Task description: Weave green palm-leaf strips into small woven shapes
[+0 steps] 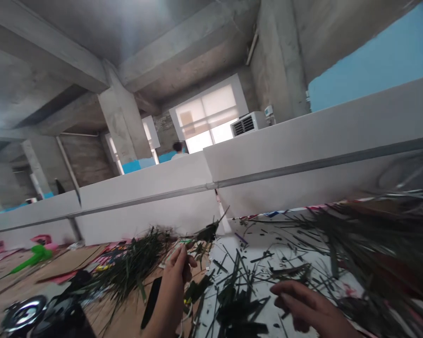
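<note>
My left hand (pixel 179 265) is raised over the table's near middle with its fingers curled closed. A dark green leaf (pixel 207 232) slants up and right from its fingertips, apparently pinched there. My right hand (pixel 305 305) is lower right above the white tabletop (pixel 229 246), fingers stretched out and loosely apart, with nothing visible in them. Between the hands lie dark green leaf pieces (pixel 238 305) and many thin clippings. Left of my left hand is a heap of long, narrow green leaves (pixel 137 263).
A white partition (pixel 144 209) runs behind the table. At right spreads a blurred pile of long leaves (pixel 359 239). A bright green object (pixel 35 258), a brown cardboard sheet (pixel 65 265) and a round metallic item (pixel 26 314) lie at left. A person (pixel 178 151) is beyond the partition.
</note>
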`<state>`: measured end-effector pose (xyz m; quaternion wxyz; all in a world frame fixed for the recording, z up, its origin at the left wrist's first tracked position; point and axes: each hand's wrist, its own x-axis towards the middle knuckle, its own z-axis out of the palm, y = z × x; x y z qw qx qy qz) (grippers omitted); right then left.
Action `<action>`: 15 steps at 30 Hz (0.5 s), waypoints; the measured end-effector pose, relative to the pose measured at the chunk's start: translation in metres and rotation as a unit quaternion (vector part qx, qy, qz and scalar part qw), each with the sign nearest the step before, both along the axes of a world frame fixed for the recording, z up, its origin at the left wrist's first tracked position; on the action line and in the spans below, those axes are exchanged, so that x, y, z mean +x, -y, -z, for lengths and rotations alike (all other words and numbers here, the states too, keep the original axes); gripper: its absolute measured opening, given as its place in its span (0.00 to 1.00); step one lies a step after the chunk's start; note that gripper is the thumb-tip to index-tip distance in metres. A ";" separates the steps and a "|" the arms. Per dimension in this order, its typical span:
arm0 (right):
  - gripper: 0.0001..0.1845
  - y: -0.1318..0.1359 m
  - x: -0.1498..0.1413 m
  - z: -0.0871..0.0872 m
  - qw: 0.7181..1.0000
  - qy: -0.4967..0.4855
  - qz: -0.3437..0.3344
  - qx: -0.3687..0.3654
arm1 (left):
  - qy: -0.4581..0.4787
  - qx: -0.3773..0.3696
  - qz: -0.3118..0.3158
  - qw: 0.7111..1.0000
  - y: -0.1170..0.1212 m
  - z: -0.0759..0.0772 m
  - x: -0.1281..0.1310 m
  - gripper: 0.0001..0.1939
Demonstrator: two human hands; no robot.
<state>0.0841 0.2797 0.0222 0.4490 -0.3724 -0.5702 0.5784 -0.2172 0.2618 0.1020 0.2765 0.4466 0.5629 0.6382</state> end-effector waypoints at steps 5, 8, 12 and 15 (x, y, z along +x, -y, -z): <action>0.27 0.011 0.002 -0.022 0.989 -0.146 -0.009 -0.012 | 0.090 -0.038 0.098 0.990 0.016 0.023 0.079 0.27; 0.26 0.019 0.006 -0.038 0.981 -0.191 -0.006 -0.015 | 0.110 -0.070 0.178 0.975 0.022 0.033 0.112 0.28; 0.23 0.025 0.012 -0.058 0.978 -0.208 0.029 -0.018 | 0.150 -0.101 0.208 0.961 0.023 0.048 0.138 0.32; 0.20 0.024 0.017 -0.066 0.979 -0.196 0.056 -0.005 | 0.143 -0.108 0.220 0.959 0.017 0.057 0.142 0.32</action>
